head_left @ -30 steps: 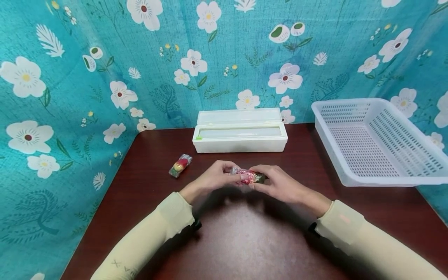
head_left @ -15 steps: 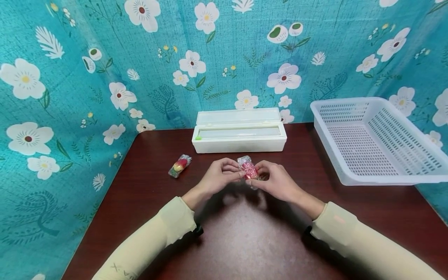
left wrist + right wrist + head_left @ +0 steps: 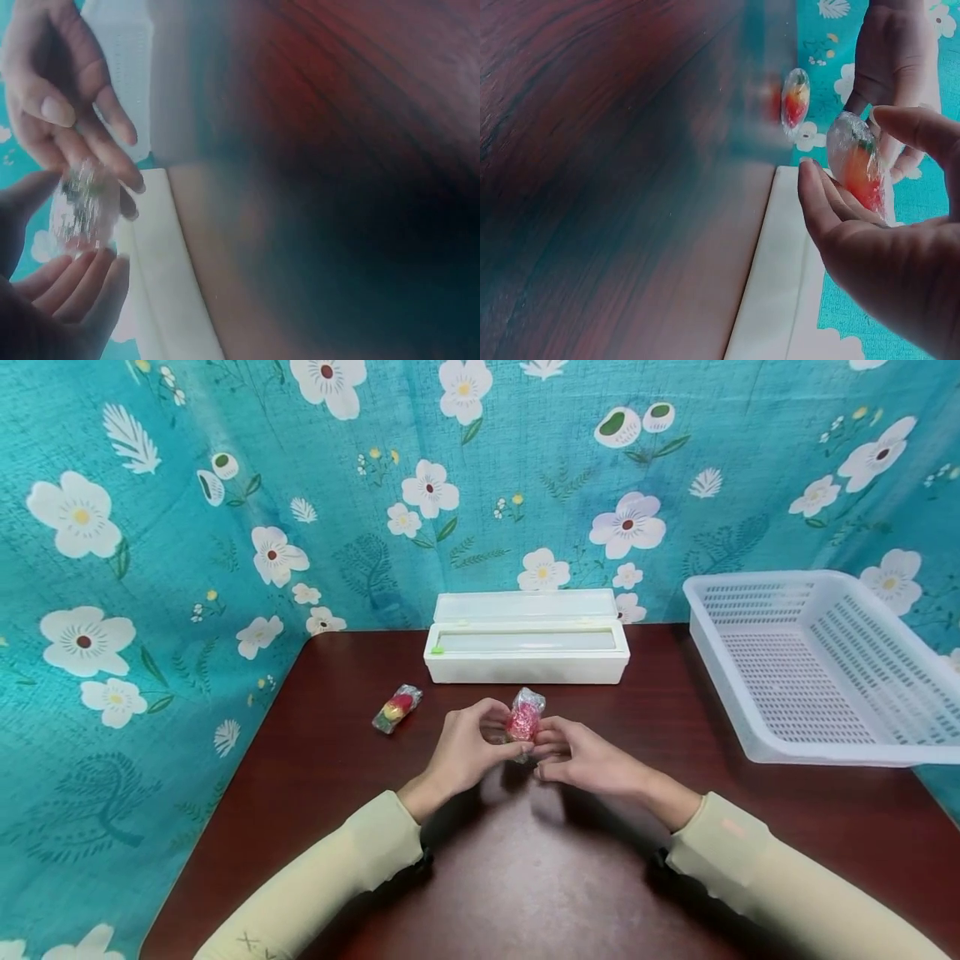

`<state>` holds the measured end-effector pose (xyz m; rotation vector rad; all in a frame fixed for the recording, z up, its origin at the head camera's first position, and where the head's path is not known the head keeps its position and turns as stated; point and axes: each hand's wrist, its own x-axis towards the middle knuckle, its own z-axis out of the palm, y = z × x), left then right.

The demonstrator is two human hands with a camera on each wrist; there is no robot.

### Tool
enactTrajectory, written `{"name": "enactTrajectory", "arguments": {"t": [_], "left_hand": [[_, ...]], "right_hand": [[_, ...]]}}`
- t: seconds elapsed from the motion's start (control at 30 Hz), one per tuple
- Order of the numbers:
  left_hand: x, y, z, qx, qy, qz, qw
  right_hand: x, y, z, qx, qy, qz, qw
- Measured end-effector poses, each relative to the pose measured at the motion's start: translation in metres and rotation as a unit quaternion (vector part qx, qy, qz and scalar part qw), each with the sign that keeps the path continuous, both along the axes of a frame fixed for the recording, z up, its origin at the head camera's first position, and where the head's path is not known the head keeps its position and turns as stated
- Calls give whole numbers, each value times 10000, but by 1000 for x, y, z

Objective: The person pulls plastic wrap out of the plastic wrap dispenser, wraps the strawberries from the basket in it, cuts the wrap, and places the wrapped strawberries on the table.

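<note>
Wrapped item: a red piece sealed in clear film [image 3: 523, 720], held above the table [image 3: 525, 877] between both hands, in front of the white film dispenser box [image 3: 527, 650].
Change: it lay flat across the fingers a second ago; it now stands on end, loose film tuft uppermost.
Left hand [image 3: 468, 750]: fingers curled, pinching the item's left side.
Right hand [image 3: 577, 760]: thumb and fingertips close narrowly on the lower right side; the right wrist view shows the item [image 3: 856, 166] between thumb and fingers.
Judgement: the turn suggests wrapping is near complete, with film ends being pressed down.
Second wrapped piece [image 3: 397, 708]: lies on the table to the left, well apart.
Basket [image 3: 825, 660]: white, at right, nothing visible inside.
</note>
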<state>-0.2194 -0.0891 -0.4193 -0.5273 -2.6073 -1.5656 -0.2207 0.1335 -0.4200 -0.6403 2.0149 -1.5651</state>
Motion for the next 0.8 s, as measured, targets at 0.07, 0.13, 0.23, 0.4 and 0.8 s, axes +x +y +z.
{"name": "enactTrajectory", "arguments": {"t": [0.07, 0.13, 0.23, 0.4, 0.8], "left_hand": [[2, -1, 1, -172, 160, 102, 9997], [4, -1, 2, -349, 269, 174, 9989], [6, -5, 3, -541, 298, 237, 9978], [6, -28, 1, -904, 206, 325, 9952], [-2, -119, -10, -2261, -509, 1195, 9654]], "right_hand": [[1, -3, 0, -58, -10, 135, 9999], [1, -5, 0, -11, 86, 223, 9997], [1, -6, 0, 102, 352, 276, 9989], [1, -3, 2, 369, 1086, 92, 9934], [-1, 2, 4, 510, 1578, -202, 9859]]}}
